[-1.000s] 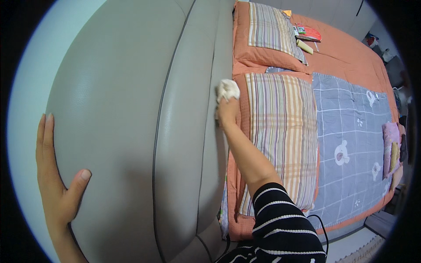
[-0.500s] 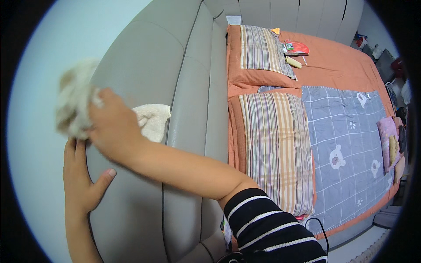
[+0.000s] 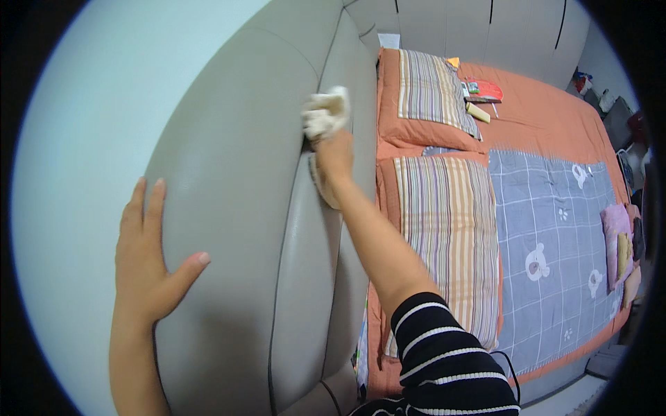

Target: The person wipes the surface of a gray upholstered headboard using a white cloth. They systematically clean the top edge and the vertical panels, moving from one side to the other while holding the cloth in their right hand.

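My right hand (image 3: pixel 334 154) is closed on a crumpled off-white cloth (image 3: pixel 326 114). It presses the cloth to the grey padded headboard (image 3: pixel 229 132), near the dark seam along its cushions. A loose end of the cloth hangs below my wrist. Farther left, my left hand (image 3: pixel 149 256) rests on the headboard's outer edge beside the pale wall, its fingers stretched out and thumb spread, with nothing in it.
To the right is a bed with an orange sheet (image 3: pixel 534 111), two striped pillows (image 3: pixel 447 243) and a grey-blue checked quilt (image 3: pixel 548 256). A red fan (image 3: pixel 490 91) and small items lie by the far pillow. Folded pink cloth (image 3: pixel 615 243) lies at the bed's right side.
My right hand has carried the cloth rightward across the headboard, from the wall-side edge to the seam. My left hand stays on the edge; the whole view has shifted slightly.
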The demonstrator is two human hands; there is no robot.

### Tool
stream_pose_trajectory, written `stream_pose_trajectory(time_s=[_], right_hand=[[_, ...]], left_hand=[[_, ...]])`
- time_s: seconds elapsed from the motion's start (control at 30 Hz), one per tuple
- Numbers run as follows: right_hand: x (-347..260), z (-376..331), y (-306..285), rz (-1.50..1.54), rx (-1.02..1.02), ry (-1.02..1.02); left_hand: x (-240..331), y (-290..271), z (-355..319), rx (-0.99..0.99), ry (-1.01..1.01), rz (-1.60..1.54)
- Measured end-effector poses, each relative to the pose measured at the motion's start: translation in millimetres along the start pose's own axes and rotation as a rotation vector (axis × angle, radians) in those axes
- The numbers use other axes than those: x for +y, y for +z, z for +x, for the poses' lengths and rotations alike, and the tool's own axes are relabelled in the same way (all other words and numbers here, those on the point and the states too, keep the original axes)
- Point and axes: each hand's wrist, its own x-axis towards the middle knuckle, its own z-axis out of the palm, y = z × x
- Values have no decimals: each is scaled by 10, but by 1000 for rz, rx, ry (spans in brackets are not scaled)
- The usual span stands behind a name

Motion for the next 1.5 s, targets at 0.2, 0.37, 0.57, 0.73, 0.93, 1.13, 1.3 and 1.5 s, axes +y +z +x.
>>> stream_pose_trajectory(time_s=[0.2, 0.37, 0.57, 0.73, 0.93, 1.13, 1.3, 1.5], right_hand=[[-932, 330, 88, 115, -147, -69], [-1984, -845, 416, 11, -281, -850], [-1825, -268, 460, -135, -250, -903], [-592, 939, 429, -380, 95, -228], [35, 803, 310, -427, 25, 237], [-1534, 1087, 686, -127, -71, -211], [-2449, -244, 861, -633, -469, -972], [-1851, 60, 657, -104, -49, -997]], left_hand=[[33, -55, 28, 14, 17, -40], [-98, 43, 3, -14, 0, 16], [-79, -13, -19, 1, 30, -18], [7, -36, 31, -15, 2, -2], [-19, -71, 9, -36, -21, 12], [-39, -89, 2, -31, -11, 42], [-103, -35, -6, -41, 5, 42], [-87, -135, -67, -41, 2, 61]])
